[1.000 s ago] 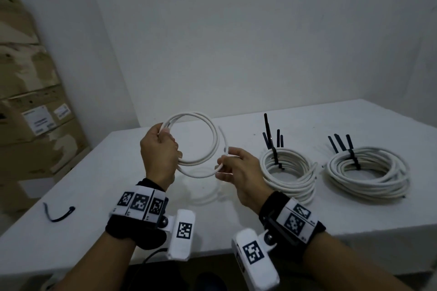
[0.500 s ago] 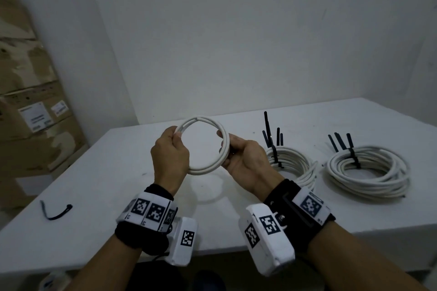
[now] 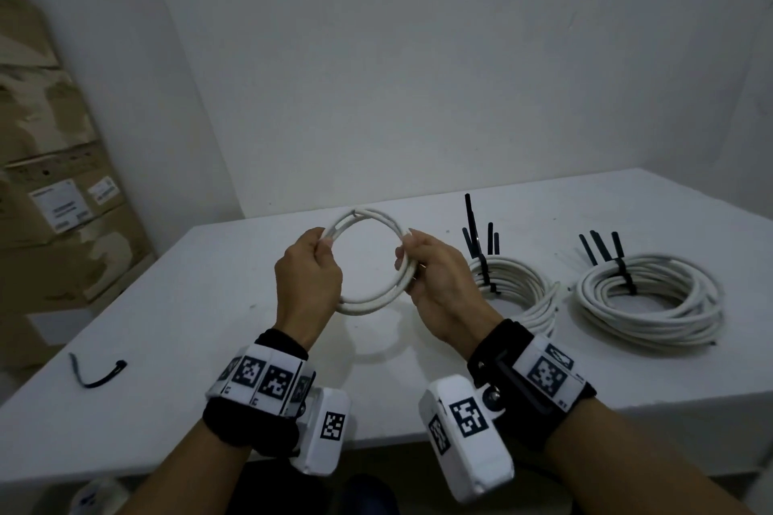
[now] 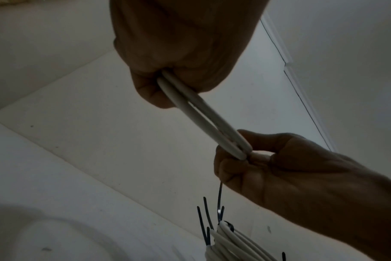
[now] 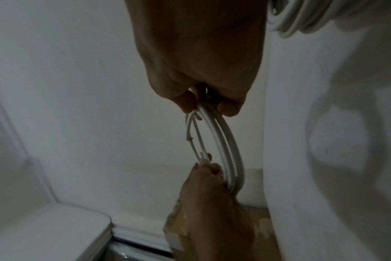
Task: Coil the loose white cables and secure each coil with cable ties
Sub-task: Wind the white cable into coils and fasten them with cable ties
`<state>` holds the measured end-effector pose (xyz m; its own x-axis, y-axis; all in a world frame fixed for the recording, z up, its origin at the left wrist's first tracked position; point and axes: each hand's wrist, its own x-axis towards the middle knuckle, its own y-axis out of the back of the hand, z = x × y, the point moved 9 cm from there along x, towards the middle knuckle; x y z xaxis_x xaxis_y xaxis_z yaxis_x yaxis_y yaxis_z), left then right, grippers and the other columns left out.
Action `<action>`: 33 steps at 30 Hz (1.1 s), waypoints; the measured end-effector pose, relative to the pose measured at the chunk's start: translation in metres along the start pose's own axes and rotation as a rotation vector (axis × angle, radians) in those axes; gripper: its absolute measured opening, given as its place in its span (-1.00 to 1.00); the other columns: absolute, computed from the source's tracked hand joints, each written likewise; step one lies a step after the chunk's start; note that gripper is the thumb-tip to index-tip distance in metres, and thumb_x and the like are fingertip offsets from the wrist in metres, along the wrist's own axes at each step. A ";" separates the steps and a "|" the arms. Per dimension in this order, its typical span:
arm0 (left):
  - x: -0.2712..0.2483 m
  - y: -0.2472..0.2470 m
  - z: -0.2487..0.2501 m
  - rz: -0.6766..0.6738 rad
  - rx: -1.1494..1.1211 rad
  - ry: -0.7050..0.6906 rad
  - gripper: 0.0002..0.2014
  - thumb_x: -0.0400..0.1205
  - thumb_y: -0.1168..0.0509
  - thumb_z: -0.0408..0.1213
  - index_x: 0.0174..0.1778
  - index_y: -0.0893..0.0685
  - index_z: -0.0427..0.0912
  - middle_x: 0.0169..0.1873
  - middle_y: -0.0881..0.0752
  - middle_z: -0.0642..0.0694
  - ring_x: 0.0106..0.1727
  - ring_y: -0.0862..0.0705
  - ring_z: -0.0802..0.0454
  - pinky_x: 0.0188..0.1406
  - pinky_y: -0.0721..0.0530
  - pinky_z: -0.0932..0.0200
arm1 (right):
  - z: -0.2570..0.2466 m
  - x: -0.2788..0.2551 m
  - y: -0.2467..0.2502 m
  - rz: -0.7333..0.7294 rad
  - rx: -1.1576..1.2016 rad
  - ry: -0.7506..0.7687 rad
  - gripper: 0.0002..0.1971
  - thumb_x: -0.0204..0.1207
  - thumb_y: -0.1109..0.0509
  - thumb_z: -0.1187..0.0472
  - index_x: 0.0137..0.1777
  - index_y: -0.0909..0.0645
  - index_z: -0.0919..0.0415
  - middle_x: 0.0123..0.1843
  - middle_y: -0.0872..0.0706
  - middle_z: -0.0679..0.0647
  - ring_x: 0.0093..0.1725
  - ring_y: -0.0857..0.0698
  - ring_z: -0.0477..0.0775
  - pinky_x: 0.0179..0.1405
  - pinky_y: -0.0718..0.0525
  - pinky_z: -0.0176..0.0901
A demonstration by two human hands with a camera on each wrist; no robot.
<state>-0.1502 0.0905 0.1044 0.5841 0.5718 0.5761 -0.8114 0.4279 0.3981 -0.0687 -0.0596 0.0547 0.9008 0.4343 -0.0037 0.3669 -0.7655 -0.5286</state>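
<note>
A small white cable coil (image 3: 378, 221) of a few loops is held upright in the air above the white table (image 3: 196, 305). My left hand (image 3: 311, 272) grips its left side, my right hand (image 3: 426, 268) grips its right side. The left wrist view shows the coil (image 4: 196, 113) edge-on, running from my left hand (image 4: 167, 84) to my right hand (image 4: 246, 159). Seen from the right wrist, the loops (image 5: 223, 141) spread slightly between my right hand (image 5: 203, 104) and left hand (image 5: 208, 169). A loose black cable tie (image 3: 98, 374) lies at the table's near left.
Two finished white coils (image 3: 516, 297) (image 3: 648, 301), bound with upright black ties (image 3: 470, 230), lie on the table to the right of my hands. Cardboard boxes (image 3: 50, 197) stand against the left wall. The table's front edge runs just past my wrists.
The right hand moved up from the coil's lower end to grip its right side. Both hands rose and came closer, and the loose cable end was drawn into the loop.
</note>
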 end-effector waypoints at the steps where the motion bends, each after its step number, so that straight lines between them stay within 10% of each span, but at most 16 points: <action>1: -0.001 -0.002 -0.001 -0.026 -0.031 0.014 -0.76 0.74 -0.10 -0.32 -0.12 -0.62 -0.33 -0.40 -0.60 -0.23 -0.34 -0.61 -0.32 -0.25 -0.72 -0.19 | 0.004 0.000 0.004 0.022 0.049 -0.028 -0.82 0.64 -0.22 0.38 -0.14 -0.60 0.23 -0.37 -0.57 0.09 -0.39 -0.51 -0.05 -0.30 -0.50 -0.24; 13: -0.015 -0.029 -0.019 -0.297 -0.543 0.481 -0.70 0.73 -0.10 -0.35 -0.16 -0.70 -0.33 -0.49 -0.42 -0.07 -0.59 -0.33 0.09 -0.66 -0.44 0.23 | 0.014 -0.003 0.021 0.095 -0.180 -0.043 -0.85 0.67 -0.16 0.33 0.16 -0.50 0.20 -0.23 -0.61 0.10 -0.30 -0.56 -0.04 -0.34 -0.46 -0.24; 21: -0.023 -0.036 -0.024 -0.318 -0.635 0.578 -0.73 0.73 -0.09 -0.33 -0.08 -0.68 -0.34 -0.50 -0.37 -0.05 -0.62 -0.30 0.13 -0.68 -0.39 0.28 | 0.007 0.000 0.010 0.024 0.109 -0.069 -0.87 0.66 -0.19 0.35 0.00 -0.58 0.21 -0.28 -0.62 0.08 -0.31 -0.59 -0.06 -0.30 -0.52 -0.25; 27: -0.025 -0.038 -0.022 -0.271 -0.643 0.594 -0.77 0.71 -0.11 -0.36 -0.16 -0.65 -0.30 -0.52 -0.30 -0.03 -0.67 -0.20 0.17 -0.72 -0.19 0.38 | -0.008 -0.001 0.013 0.063 -0.065 0.223 -0.83 0.69 -0.19 0.27 0.00 -0.63 0.22 -0.26 -0.63 0.10 -0.34 -0.59 -0.08 -0.46 -0.57 -0.31; 33: -0.031 -0.045 -0.017 -0.275 -0.593 0.522 -0.82 0.73 -0.14 -0.39 -0.12 -0.62 -0.32 -0.53 -0.32 -0.05 -0.68 -0.23 0.15 -0.74 -0.25 0.37 | 0.004 0.004 0.025 0.231 0.169 0.014 -0.64 0.71 -0.16 0.02 -0.07 -0.67 0.25 -0.32 -0.66 0.06 -0.41 -0.57 -0.05 -0.53 -0.57 -0.28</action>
<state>-0.1315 0.0649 0.0567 0.8123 0.5810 0.0507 -0.5790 0.8138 -0.0496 -0.0564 -0.0751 0.0381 0.9595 0.2502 -0.1295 0.1086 -0.7526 -0.6495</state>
